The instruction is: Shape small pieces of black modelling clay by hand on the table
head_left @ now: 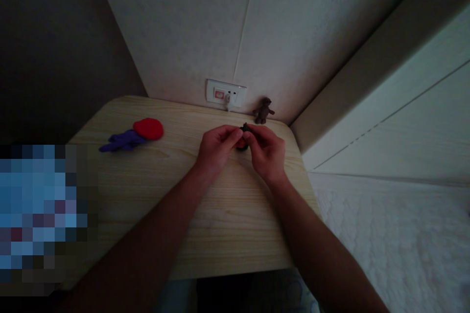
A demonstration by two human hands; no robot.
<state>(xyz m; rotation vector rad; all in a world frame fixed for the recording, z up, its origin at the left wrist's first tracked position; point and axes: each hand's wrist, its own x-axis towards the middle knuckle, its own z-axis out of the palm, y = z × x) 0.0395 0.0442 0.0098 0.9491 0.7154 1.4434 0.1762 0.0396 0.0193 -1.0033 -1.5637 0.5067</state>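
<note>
Between the fingertips of both hands is a small dark lump [246,127] with some red on its lower part; it looks like modelling clay, and the fingers cover much of it. My left hand [216,149] pinches it from the left, thumb and forefinger closed. From the other side, my right hand [269,152] grips the same lump with its thumb and bent fingers. Just behind my right hand, a little brown figure [263,110] with arms and legs stands upright near the wall.
On the table [227,234], at the left, a flat red round piece [149,128] touches a purple limbed shape [125,141]. A wall socket [216,93] with a white plug [227,101] is behind the table. White quilted bedding [374,239] lies right. The lower left is pixelated.
</note>
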